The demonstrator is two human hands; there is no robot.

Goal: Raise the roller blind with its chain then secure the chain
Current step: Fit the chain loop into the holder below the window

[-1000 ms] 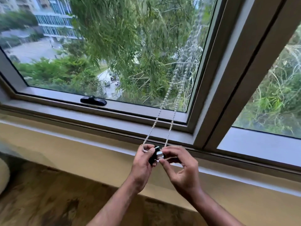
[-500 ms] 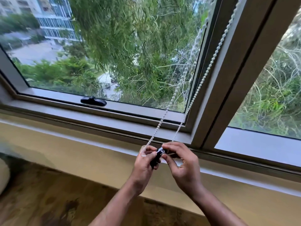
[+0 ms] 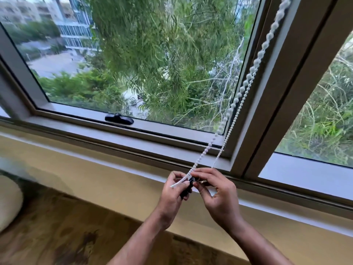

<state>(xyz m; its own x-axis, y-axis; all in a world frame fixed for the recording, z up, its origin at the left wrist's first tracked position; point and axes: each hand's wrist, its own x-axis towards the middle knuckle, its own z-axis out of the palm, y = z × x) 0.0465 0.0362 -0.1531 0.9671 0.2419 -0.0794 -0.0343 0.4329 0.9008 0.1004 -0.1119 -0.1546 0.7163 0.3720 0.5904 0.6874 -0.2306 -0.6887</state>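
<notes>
A white bead chain (image 3: 241, 91) runs as two strands from the upper right down to my hands in front of the window sill. My left hand (image 3: 172, 197) pinches the chain's lower end together with a small black clip (image 3: 188, 186). My right hand (image 3: 217, 194) meets it from the right, fingertips closed on the same clip and chain. The roller blind itself is out of view above; the window glass is uncovered.
A black window handle (image 3: 118, 118) lies on the lower frame (image 3: 133, 136). A thick vertical mullion (image 3: 282, 92) stands right of the chain. A beige ledge (image 3: 95, 180) runs below the frame, a brown patterned surface (image 3: 57, 230) below that, and a white cushion (image 3: 7, 203) at far left.
Both hands with the clip have shifted rightward toward the mullion. The chain strands now run steeper, up along the frame at upper right.
</notes>
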